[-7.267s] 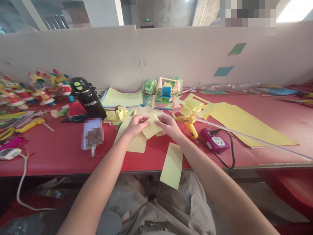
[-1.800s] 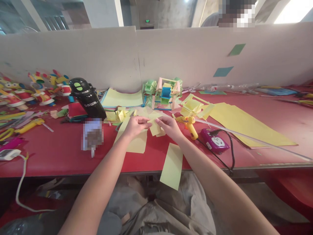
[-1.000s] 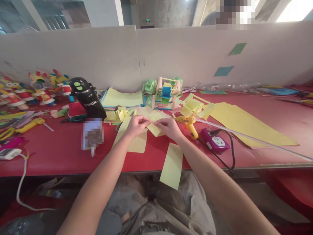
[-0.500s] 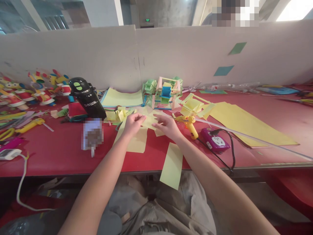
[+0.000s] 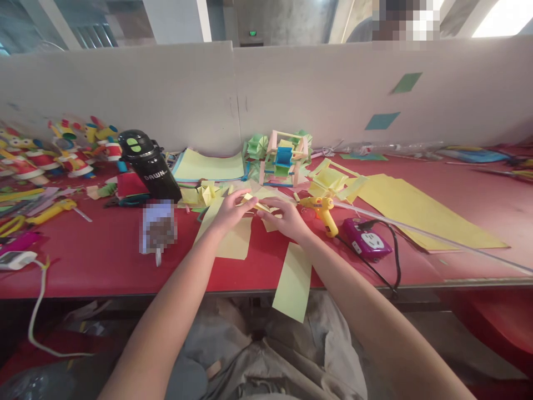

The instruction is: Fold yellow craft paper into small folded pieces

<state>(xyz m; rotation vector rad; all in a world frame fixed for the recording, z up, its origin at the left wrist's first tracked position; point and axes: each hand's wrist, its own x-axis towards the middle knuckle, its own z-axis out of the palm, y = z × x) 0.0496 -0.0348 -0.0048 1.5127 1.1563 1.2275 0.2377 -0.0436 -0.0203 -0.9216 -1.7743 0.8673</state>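
Observation:
Between my two hands is a small piece of yellow paper [image 5: 259,205], tilted and seen nearly edge-on. My left hand [image 5: 234,212] pinches its left end between thumb and fingers. At its other end, my right hand [image 5: 285,218] grips it with the thumb near the lower edge. Below my left hand a yellow paper sheet [image 5: 234,241] lies on the red table. Another pale yellow sheet [image 5: 292,283] hangs over the table's front edge, under my right forearm. A yellow glue gun [image 5: 322,212] lies just right of my right hand.
A purple power socket [image 5: 368,240] with a black cord sits at the right. Behind my hands stands a stick frame with folded paper wheels [image 5: 284,158]. A black bottle [image 5: 150,169] and several paper figures [image 5: 75,158] are at the left; large yellow sheets [image 5: 420,211] lie right.
The yellow paper between my hands has turned from lying flatter to a narrow, tilted strip. My hands have come closer together, the left moving slightly right.

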